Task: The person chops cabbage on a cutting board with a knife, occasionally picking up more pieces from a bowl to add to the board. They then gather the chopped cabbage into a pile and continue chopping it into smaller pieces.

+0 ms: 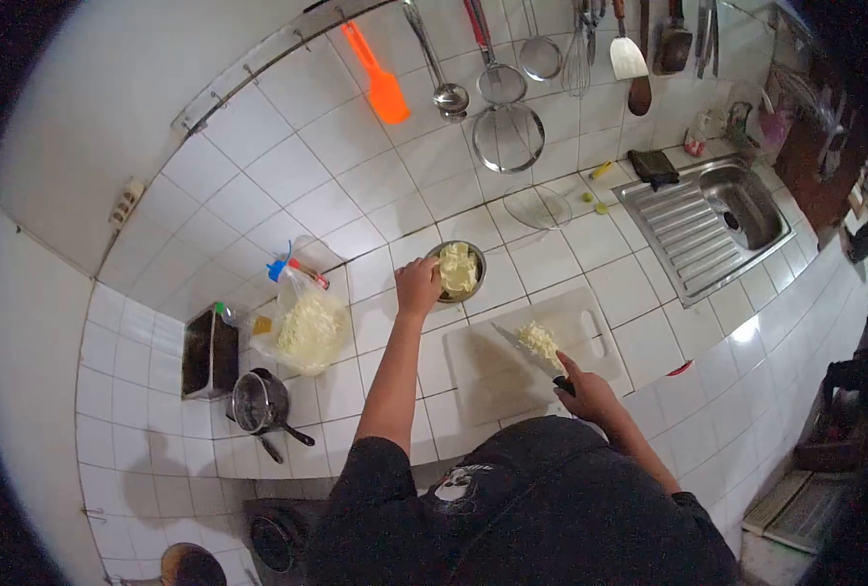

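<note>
My left hand [418, 286] grips the left rim of a round metal bowl [481, 280], its fingertips at the pale yellow pieces [458, 269] inside. The bowl stands on the white tiled counter behind a white cutting board [488, 386]. In my right hand [592, 395] is the dark handle of a kitchen knife [514, 341], closed in my fingers. The blade lies low over the board, pointing up and left. Finely chopped pale yellow food [537, 340] is heaped along the blade.
A clear plastic bag [309, 330] of pale yellow shreds sits left, near a dark saucepan [263, 400]. Behind the bowl is a glass dish [538, 207]. A steel sink [742, 205] is at right. Utensils, including an orange spatula [380, 83], hang on the wall.
</note>
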A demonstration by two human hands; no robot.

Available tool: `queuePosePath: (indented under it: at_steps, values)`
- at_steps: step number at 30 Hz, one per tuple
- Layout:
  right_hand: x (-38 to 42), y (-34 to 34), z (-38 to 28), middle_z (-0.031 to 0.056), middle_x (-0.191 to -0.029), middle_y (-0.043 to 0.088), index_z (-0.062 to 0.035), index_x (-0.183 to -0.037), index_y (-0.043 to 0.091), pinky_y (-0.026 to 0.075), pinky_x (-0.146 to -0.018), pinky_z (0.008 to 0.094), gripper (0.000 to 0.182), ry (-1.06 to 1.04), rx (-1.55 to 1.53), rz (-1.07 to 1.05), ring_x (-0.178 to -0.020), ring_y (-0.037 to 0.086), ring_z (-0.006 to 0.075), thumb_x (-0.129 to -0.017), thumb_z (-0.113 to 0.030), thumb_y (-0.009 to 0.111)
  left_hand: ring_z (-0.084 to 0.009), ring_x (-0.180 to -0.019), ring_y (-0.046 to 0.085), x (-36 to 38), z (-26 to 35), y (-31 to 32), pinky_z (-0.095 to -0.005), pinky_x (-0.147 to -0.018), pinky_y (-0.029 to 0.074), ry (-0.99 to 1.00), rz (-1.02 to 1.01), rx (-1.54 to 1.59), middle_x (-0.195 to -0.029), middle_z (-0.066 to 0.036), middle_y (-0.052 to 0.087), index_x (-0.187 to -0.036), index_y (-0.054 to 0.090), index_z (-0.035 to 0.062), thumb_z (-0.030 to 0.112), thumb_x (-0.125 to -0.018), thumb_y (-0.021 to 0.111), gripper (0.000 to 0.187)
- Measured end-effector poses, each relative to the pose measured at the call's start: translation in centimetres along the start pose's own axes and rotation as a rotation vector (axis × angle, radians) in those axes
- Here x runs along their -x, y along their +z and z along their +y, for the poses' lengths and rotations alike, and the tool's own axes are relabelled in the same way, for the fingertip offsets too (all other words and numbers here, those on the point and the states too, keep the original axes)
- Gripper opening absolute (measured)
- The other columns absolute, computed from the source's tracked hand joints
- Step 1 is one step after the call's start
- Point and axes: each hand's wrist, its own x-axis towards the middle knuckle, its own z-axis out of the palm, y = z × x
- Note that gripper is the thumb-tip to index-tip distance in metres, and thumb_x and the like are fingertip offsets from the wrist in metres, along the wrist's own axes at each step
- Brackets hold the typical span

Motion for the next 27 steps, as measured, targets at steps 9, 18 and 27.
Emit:
queuePosePath:
  at_steps: [9,18,27]
  values:
    - [-0.2,-0.3,-0.6,0.0235,-0.087,0.070,-0.0161,-0.154,0.023,0.052,-0.074,0.0542,0.080,0.002,0.010,0.005,-0.081,0.066,0.0460,-0.088,-0.026,0.066,-0.0338,-0.080,0.066,-0.5,-0.5,0.3,-0.0468,-0.074,0.051,-0.303,0.094,0.264,-0.091,-0.015,0.069,-0.098,0.065,0.0048,0.020,-0.084,0.062,0.021]
    - [-0.4,-0.1,-0.8,0.0245,-0.085,0.069,-0.0169,-0.154,0.024,0.051,-0.074,0.0553,0.079,0.018,0.031,-0.041,-0.080,0.065,0.0463,-0.088,-0.028,0.066,-0.0141,-0.076,0.065,-0.2,-1.6,1.1,-0.0285,-0.064,0.055,-0.479,0.130,1.114,-0.090,-0.009,0.067,-0.104,0.060,-0.0017,0.016,-0.095,0.061,0.020]
    - [-1.1,0.7,0.1,0.0246,-0.095,0.070,-0.0201,-0.154,0.021,0.053,-0.078,0.0543,0.077,0.027,0.050,-0.086,-0.086,0.067,0.0447,-0.091,-0.031,0.063,-0.0114,-0.064,0.064,-0.1,-1.0,0.8,-0.0255,-0.058,0.055,-0.528,0.133,1.024,-0.083,-0.007,0.066,-0.099,0.061,-0.0019,0.018,-0.097,0.060,0.020]
